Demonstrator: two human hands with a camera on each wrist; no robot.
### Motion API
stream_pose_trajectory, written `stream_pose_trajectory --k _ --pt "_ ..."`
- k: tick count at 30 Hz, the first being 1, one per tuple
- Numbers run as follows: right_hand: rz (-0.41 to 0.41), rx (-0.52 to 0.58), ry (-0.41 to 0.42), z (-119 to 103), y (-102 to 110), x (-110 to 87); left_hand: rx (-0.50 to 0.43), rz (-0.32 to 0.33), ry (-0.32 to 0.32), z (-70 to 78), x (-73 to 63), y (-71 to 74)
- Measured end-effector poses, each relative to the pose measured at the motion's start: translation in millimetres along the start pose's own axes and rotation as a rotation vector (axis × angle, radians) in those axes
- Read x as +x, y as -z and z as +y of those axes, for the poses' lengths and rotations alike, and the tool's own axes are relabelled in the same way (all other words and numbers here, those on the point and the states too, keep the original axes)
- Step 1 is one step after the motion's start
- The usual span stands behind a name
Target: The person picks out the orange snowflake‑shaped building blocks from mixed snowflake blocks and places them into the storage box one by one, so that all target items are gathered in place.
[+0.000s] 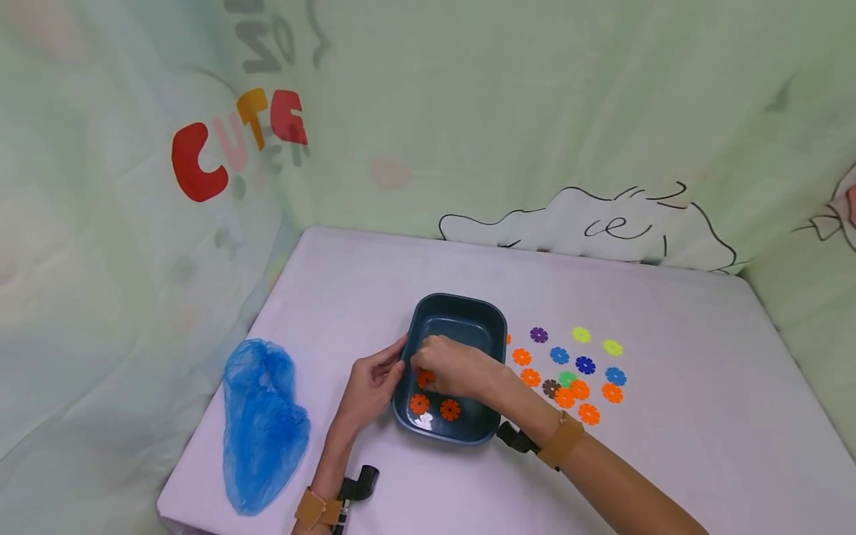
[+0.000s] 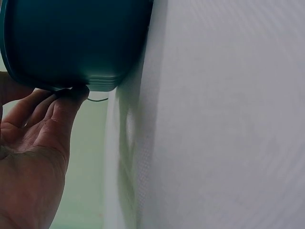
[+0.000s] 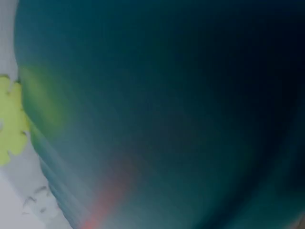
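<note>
A dark teal plastic basin (image 1: 468,435) sits on the table. My left hand (image 1: 370,386) holds its left side, with the thumb near the rim and the fingers against the outer wall (image 2: 71,47). My right hand (image 1: 458,365) reaches inside with curled fingers and appears to pinch an orange snowflake disc (image 1: 426,380), partly covered by the hand; the fingertips are hidden. Two more orange snowflake discs (image 1: 450,409) lie flat on the basin's floor. The right wrist view is filled by the basin's blurred outer wall (image 3: 119,119).
Right of the basin lie loose snowflake discs in orange (image 1: 589,414), blue (image 1: 585,365), purple (image 1: 539,335), yellow (image 1: 582,334), green and brown, a few overlapping. A crumpled blue plastic bag (image 1: 264,431) lies at the table's left edge. Printed cloth (image 1: 535,111) hangs behind the white table (image 1: 374,275).
</note>
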State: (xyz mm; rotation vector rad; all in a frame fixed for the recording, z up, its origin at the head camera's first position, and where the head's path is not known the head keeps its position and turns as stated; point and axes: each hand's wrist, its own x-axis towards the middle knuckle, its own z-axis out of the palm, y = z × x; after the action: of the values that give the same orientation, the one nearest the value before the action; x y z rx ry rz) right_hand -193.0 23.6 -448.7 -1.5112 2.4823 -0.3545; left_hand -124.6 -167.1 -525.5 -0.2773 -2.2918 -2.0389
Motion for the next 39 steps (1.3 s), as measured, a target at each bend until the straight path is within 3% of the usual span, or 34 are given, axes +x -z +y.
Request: stream_pose_trajectory --k 10,26,39 --pt "-0.034 0.027 0.009 7.5 -11.6 6.8 0.001 0.002 0.004 0.0 0.4 -1.0" --pt "-0.019 0.036 0.064 13.0 -19.3 11.1 -0.006 0.001 0.001 -0.3 1.2 -1.1" --pt "-0.020 -0.007 0.040 11.5 -20.7 12.3 0.008 0.008 -0.006 1.0 0.2 -1.1"
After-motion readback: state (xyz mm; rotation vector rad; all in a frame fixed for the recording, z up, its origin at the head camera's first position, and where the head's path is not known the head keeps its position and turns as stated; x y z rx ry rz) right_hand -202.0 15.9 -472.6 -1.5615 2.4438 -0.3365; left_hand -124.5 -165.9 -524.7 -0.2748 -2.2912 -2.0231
